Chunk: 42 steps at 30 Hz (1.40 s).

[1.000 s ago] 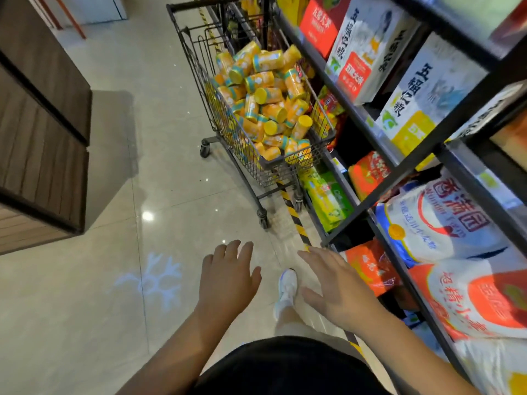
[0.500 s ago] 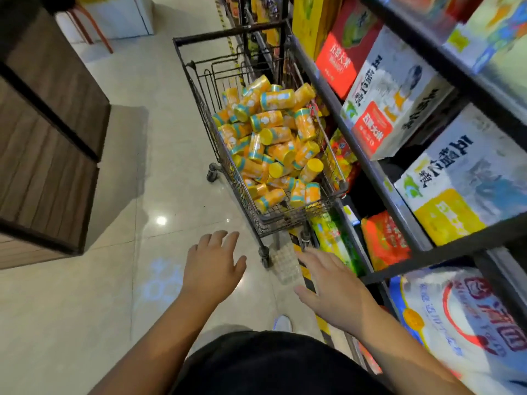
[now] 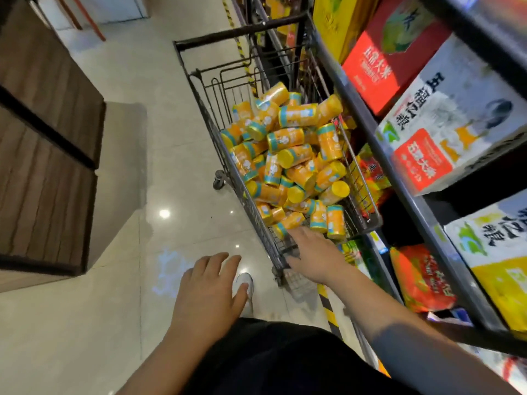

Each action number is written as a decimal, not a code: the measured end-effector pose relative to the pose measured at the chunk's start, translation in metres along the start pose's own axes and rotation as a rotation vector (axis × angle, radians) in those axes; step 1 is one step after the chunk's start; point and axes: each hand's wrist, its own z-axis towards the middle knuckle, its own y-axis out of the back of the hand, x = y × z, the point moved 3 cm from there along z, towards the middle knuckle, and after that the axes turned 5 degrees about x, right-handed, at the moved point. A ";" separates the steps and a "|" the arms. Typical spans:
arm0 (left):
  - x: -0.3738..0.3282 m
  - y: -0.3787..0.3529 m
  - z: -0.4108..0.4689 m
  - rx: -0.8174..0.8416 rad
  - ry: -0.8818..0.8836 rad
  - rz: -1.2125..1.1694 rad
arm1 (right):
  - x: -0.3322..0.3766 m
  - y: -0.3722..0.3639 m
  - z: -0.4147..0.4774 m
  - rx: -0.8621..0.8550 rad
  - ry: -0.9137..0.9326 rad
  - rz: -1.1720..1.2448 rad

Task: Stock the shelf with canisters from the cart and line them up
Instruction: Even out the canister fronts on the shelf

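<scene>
One ribbed wood-grain counter (image 3: 42, 143), left. Glossy tile floor (image 3: 114, 323). Left hand (image 3: 208, 292): fingers spread, holding nothing, likely poised for a second canister. Wire cart (image 3: 199, 104), parked against the shelving for short carries, heaped with cylindrical orange canisters (image 3: 291, 155), yellow-lidded, teal-banded. Right hand (image 3: 316, 258): flat, fingers extended at the nearest canister; contact unclear. Metal shelf (image 3: 356, 109), right, carrying printed rice packs (image 3: 456, 132).

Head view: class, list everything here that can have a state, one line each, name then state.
cart: parked beside the shelf, heaped full.
canisters: capped, lying jumbled in the cart.
right hand: fingers straight, over the cart's near end, gripping nothing.
left hand: open, fingers spread, empty.
shelf: stocked with boxes and bags.
</scene>
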 end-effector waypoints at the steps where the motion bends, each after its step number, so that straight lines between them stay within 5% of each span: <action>1: 0.005 0.000 0.018 0.003 -0.035 0.007 | -0.002 0.005 0.004 0.003 -0.024 0.019; 15: -0.023 -0.049 0.242 0.289 -0.491 0.177 | -0.032 0.037 -0.044 -0.235 -0.346 0.323; 24: -0.056 -0.086 0.281 0.437 -0.399 0.188 | -0.079 0.067 -0.021 -0.179 -0.319 0.307; 35: -0.064 -0.098 0.284 0.437 -0.059 -0.128 | -0.205 0.000 0.177 0.262 -0.235 0.070; 38: -0.062 -0.132 0.296 0.496 0.048 -0.155 | -0.238 -0.034 0.223 0.328 -0.299 0.086; 42: -0.062 -0.183 0.319 0.554 0.152 -0.238 | -0.263 -0.069 0.252 0.233 -0.547 0.404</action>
